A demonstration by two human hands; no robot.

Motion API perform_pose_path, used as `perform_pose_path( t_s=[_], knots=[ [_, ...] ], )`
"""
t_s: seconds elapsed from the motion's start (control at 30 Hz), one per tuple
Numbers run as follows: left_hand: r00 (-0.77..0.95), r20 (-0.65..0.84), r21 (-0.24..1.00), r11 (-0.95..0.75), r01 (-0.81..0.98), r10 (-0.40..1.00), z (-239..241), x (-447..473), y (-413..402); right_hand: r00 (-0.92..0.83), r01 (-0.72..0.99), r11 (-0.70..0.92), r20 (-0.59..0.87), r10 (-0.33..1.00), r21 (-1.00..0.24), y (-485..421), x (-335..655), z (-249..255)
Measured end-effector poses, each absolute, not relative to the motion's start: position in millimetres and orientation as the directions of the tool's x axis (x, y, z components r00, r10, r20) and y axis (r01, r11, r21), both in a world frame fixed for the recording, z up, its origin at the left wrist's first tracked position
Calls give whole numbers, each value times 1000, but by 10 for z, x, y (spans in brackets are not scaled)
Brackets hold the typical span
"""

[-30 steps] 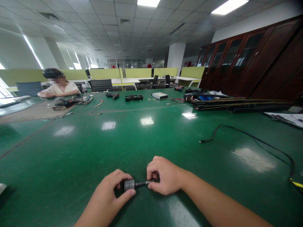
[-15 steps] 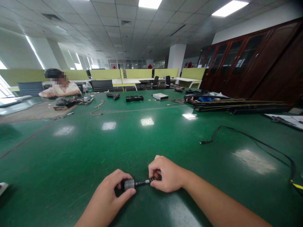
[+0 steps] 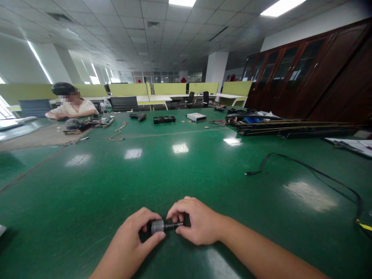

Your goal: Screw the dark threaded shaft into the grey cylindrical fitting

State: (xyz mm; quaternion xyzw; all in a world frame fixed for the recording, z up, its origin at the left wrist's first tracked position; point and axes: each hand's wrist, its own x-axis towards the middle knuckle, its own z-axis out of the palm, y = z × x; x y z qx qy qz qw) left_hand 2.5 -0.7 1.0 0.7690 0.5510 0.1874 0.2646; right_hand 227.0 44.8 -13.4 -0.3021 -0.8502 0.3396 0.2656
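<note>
A small grey metal cylinder with a thin dark shaft (image 3: 162, 226) lies just above the green table (image 3: 174, 170) near its front edge. My left hand (image 3: 136, 240) is curled around the cylinder end, thumb and fingers closed on it. My right hand (image 3: 197, 224) pinches the shaft from the right, its fingertips close to the cylinder. The far end of the shaft is hidden under my right fingers.
A black cable (image 3: 305, 170) loops across the table at the right. Long black rails (image 3: 290, 130) lie at the back right before dark wooden cabinets (image 3: 314, 73). A seated person (image 3: 71, 106) works at the far left among tools and parts (image 3: 87, 124). A black tray (image 3: 164, 119) and a white box (image 3: 196, 116) sit far back.
My right hand has slid left along the shaft toward the cylinder, so less of the shaft shows. My left hand has kept its hold in place.
</note>
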Motion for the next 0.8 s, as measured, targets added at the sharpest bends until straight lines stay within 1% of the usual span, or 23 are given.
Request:
perform_pose_path(
  t_s=[0.13, 0.4, 0.67, 0.8],
  knots=[
    [333, -14, 611, -255, 749, 943, 21, 10, -19, -664, 362, 593, 248, 706, -719, 448, 2241, -166],
    [341, -8, 614, -265, 744, 940, 31, 9, -8, -685, 373, 646, 272, 676, -666, 472, 2241, -194],
    [343, -9, 625, -263, 735, 939, 44, 14, -14, -703, 368, 660, 268, 659, -655, 464, 2250, -178],
    [347, -9, 624, -265, 735, 938, 46, 16, -21, -691, 379, 652, 268, 671, -657, 457, 2242, -182]
  ],
)
